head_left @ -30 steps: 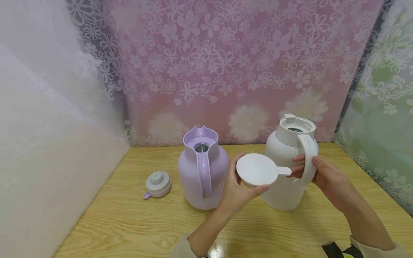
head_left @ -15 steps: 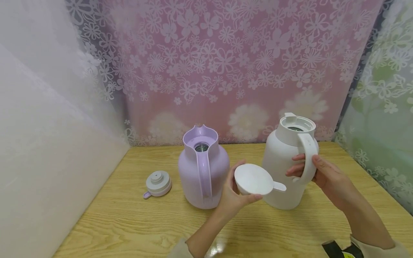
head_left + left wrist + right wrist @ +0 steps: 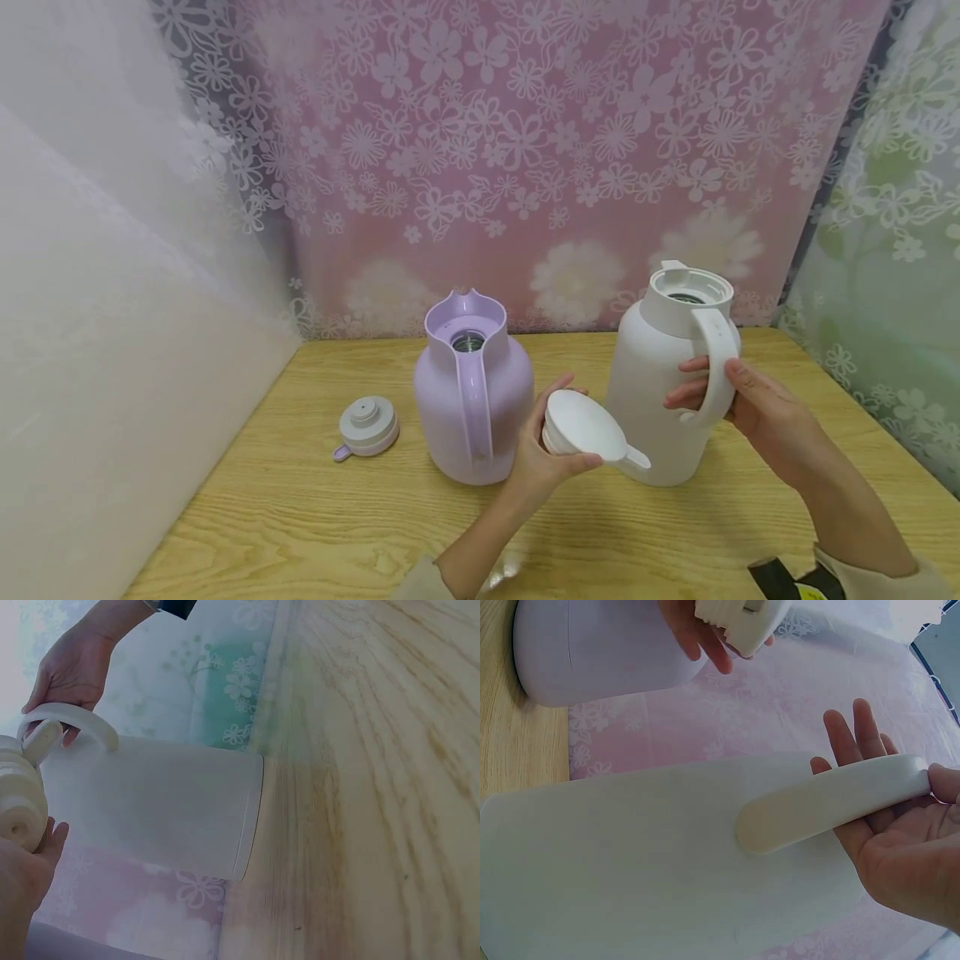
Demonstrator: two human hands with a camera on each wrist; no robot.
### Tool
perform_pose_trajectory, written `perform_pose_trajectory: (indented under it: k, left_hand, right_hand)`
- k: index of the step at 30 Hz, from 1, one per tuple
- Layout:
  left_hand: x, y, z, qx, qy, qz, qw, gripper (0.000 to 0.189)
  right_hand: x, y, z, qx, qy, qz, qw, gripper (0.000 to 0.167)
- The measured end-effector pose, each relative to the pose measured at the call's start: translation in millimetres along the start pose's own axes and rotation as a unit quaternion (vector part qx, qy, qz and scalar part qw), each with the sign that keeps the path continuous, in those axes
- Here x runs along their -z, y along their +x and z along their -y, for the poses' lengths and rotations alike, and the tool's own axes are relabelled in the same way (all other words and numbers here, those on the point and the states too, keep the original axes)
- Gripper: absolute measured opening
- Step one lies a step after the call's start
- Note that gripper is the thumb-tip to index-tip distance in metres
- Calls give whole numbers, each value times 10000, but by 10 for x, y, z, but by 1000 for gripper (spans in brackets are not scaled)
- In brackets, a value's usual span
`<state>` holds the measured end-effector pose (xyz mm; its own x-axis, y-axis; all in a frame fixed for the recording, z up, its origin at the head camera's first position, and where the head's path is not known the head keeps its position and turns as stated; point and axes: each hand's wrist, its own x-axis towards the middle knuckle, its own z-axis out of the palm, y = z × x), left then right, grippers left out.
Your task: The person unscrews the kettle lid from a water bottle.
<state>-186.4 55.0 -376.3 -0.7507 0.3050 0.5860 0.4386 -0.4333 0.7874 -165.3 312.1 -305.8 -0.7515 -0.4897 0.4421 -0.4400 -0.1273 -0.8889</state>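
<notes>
My left hand (image 3: pixel 528 475) grips a white lid (image 3: pixel 585 427) by its sides, thumb in front and fingers behind. The lid tilts, its tab pointing down to the right; its stepped underside shows in the left wrist view. To the right stands a white thermos jug (image 3: pixel 645 367), upright on the table with its mouth uncovered. Around its handle (image 3: pixel 825 799) is my right hand (image 3: pixel 772 429), with fingers passed through the loop and the thumb against the outer side. Beside my left hand stands a lidless purple thermos jug (image 3: pixel 438 408).
At the left, a grey lid with a purple tab (image 3: pixel 367 429) lies upside down on the wooden table (image 3: pixel 300 517). A pink floral backdrop (image 3: pixel 450 167) rises behind the jugs. Pale panels (image 3: pixel 127 333) flank the table. A black object (image 3: pixel 780 579) lies near the right sleeve.
My left hand has lowered the white lid slightly leftward and tilted it, its tab swinging downward. The right hand stays at the white jug's handle; both jugs stand where they were.
</notes>
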Motion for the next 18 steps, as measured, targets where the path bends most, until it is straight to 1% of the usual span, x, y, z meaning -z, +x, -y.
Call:
perform_pose_trajectory:
  k: [4, 7, 9, 11, 13, 14, 15, 16, 18]
  left_hand:
    - [24, 2, 7, 76, 112, -30, 9999, 85]
    - [43, 20, -9, 271, 288, -20, 9992, 84]
    - [50, 37, -11, 386, 576, -50, 9976, 87]
    - [59, 60, -14, 413, 1049, -22, 9936, 89]
    - [68, 83, -17, 441, 1587, 24, 9863, 91]
    - [72, 95, -21, 487, 1868, 57, 9812, 91]
    - [78, 107, -31, 537, 2177, 141, 9744, 93]
    - [84, 118, -46, 593, 2512, 246, 9658, 94]
    - [91, 134, -72, 789, 3190, 511, 9431, 96]
  right_hand:
    - [0, -1, 0, -30, -8, -22, 10000, 42]
    - [-3, 2, 5, -55, -20, -32, 10000, 42]
    - [-2, 4, 8, -60, -10, -27, 10000, 42]
    - [2, 6, 4, -23, 29, -1, 10000, 43]
    - [7, 7, -1, 31, 74, 29, 10000, 43]
    - [8, 6, -4, 52, 100, 43, 9999, 43]
    - [9, 5, -6, 55, 110, 41, 9999, 43]
    - [10, 4, -8, 59, 123, 43, 9999, 43]
    - [11, 2, -7, 32, 126, 31, 9999, 43]
